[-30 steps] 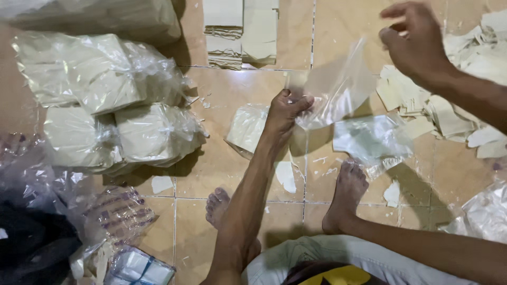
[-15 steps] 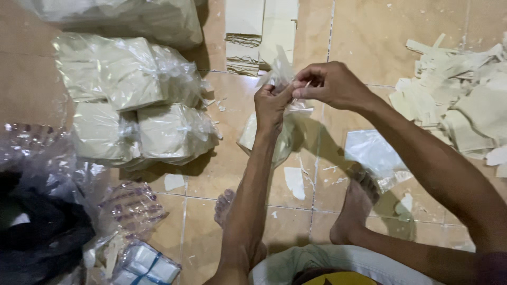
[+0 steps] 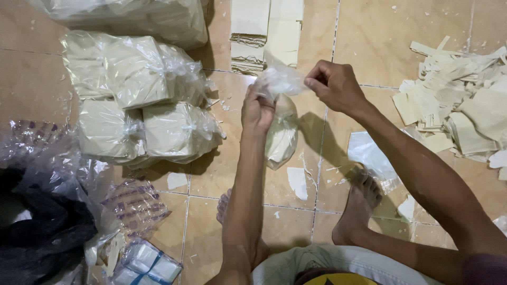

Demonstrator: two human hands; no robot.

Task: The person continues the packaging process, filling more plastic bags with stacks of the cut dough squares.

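Left hand: my left hand [image 3: 257, 108] is raised in front of me above the floor, the forearm going straight up from my lap; the fingers are closed around the upper part of a clear plastic bag [image 3: 281, 132].
Right hand: my right hand [image 3: 334, 85] comes in from the right with the elbow bent; thumb and fingers pinch together on the crumpled mouth of the same bag, just beside my left hand.
Bag in hands: one, held upright between both hands over the tiled floor [image 3: 369, 37]; the lower part hangs down and has pale sheets inside. I cannot tell how many sheets.
Feet: two bare feet are on the floor, the right foot [image 3: 359, 206] is under my right arm, and the left foot [image 3: 226, 208] is partly hidden behind my left forearm.
Filled bags: four tied packs [image 3: 142, 105] of pale sheets lie close together to the left, and one bigger pack [image 3: 137, 16] is at the top edge.
Sheet stacks: two flat stacks [image 3: 264, 31] lie above my hands.
Scraps: one loose heap of pale cut pieces [image 3: 459, 111] is at the right; the pieces are too many to count.
Empty plastic: one flat clear bag [image 3: 372, 155] lies on the floor near my right foot.
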